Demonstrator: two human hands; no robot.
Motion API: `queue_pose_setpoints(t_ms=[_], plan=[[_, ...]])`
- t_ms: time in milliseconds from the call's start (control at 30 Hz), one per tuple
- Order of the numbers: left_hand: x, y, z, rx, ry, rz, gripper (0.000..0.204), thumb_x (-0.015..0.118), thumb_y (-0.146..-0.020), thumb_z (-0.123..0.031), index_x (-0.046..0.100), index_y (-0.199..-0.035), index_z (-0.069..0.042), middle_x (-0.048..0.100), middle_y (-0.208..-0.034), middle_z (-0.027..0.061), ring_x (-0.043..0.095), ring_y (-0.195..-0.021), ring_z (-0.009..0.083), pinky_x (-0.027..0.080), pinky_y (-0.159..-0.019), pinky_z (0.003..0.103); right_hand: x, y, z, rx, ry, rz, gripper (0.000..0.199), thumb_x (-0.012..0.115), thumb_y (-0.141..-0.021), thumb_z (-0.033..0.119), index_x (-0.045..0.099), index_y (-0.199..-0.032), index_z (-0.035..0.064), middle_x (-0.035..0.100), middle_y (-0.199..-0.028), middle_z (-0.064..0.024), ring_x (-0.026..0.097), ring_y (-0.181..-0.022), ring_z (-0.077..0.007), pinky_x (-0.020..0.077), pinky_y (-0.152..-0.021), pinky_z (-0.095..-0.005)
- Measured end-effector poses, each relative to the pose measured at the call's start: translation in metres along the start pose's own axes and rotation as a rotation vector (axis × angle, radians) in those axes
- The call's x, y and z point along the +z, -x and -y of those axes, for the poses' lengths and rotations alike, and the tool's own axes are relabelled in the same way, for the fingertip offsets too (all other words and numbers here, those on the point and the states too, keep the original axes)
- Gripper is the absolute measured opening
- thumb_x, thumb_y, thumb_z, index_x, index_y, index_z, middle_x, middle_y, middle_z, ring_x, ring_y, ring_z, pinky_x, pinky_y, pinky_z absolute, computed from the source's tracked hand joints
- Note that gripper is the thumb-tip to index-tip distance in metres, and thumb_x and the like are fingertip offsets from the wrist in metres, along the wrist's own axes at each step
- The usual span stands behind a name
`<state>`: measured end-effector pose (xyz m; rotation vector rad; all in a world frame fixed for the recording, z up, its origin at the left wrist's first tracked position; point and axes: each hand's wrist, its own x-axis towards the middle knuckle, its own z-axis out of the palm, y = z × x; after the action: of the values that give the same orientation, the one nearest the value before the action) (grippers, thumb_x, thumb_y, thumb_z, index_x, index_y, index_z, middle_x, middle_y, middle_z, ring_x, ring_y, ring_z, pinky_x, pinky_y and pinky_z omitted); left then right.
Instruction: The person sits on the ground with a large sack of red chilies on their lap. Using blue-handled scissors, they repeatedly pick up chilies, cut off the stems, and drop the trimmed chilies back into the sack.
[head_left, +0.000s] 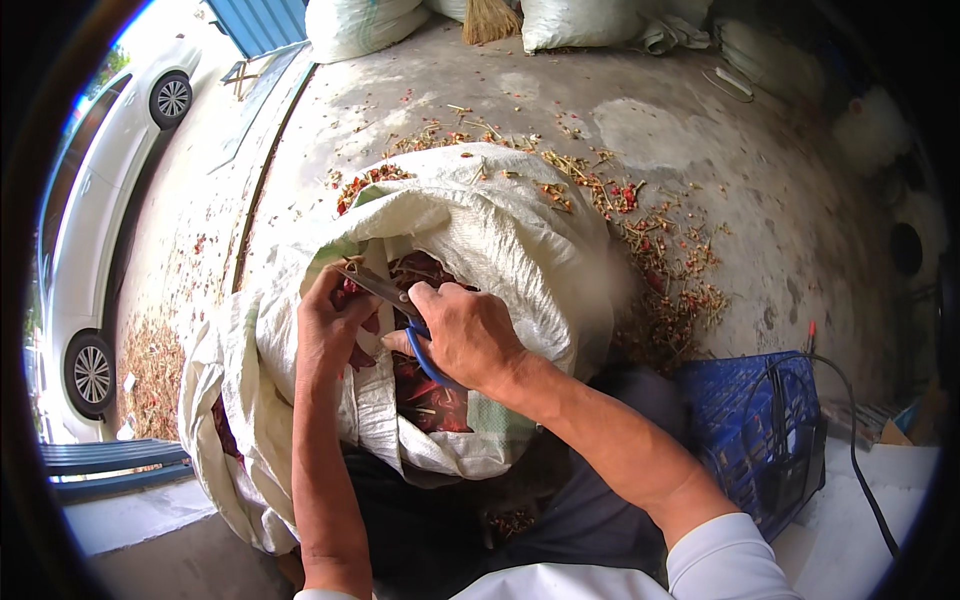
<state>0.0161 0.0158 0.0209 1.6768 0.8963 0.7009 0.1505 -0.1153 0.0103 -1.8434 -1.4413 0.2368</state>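
Right grip (470,335) clasps blue-handled scissors (430,364), left grip (328,318) pinches red pieces (346,292), white sack (490,235) beneath, blue crate (718,405) nearby.

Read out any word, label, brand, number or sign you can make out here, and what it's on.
No text is readable.
Open white sack: no legible print.
Blue-handled scissors: none legible.
White car, far sacks: any marks too small or blurred.
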Motion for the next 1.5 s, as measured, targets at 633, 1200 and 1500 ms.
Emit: queue_pose_setpoints(t_ms=[633, 1200, 1500], plan=[[-0.003, 0.0, 0.011, 0.025, 0.187, 0.008, 0.007, 0.066, -0.092, -0.004, 0.07, -0.097, -0.003, 0.062, -0.072, -0.0026, 0.055, -0.062, 0.005, 0.042, -0.055, 0.021, -0.003, 0.007, 0.006, 0.294, -1.455, 0.365, 0.044, 0.069, -0.091, 0.05, 0.061, -0.091, 0.0069, 0.053, -0.067, 0.002, 0.051, -0.061, -0.0033, 0.0424, -0.054, -0.0211], [-0.004, -0.016, 0.08, -0.43, -1.454, 0.576, 0.025, 0.064, -0.085, -0.011, 0.072, -0.106, -0.003, 0.071, -0.096, 0.0235, 0.069, -0.095, 0.0362, 0.054, -0.085, 0.046, -0.043, -0.031, -0.055, 0.477, -1.559, -0.234, 0.064, 0.064, -0.087, 0.066, 0.055, -0.108, 0.0069, 0.06, -0.08, -0.0039, 0.06, -0.062, -0.0109, 0.053, -0.056, -0.0266], [0.009, -0.019, 0.1, 0.108, -1.118, 0.351, 0.017, 0.064, -0.079, -0.014, 0.072, -0.094, -0.011, 0.071, -0.087, 0.0179, 0.069, -0.084, 0.0377, 0.054, -0.073, 0.048, -0.035, -0.03, -0.039, 0.405, -1.38, -0.087, 0.052, 0.064, -0.092, 0.058, 0.056, -0.094, 0.0065, 0.059, -0.07, -0.0027, 0.058, -0.056, -0.0112, 0.0466, -0.053, -0.0261]])
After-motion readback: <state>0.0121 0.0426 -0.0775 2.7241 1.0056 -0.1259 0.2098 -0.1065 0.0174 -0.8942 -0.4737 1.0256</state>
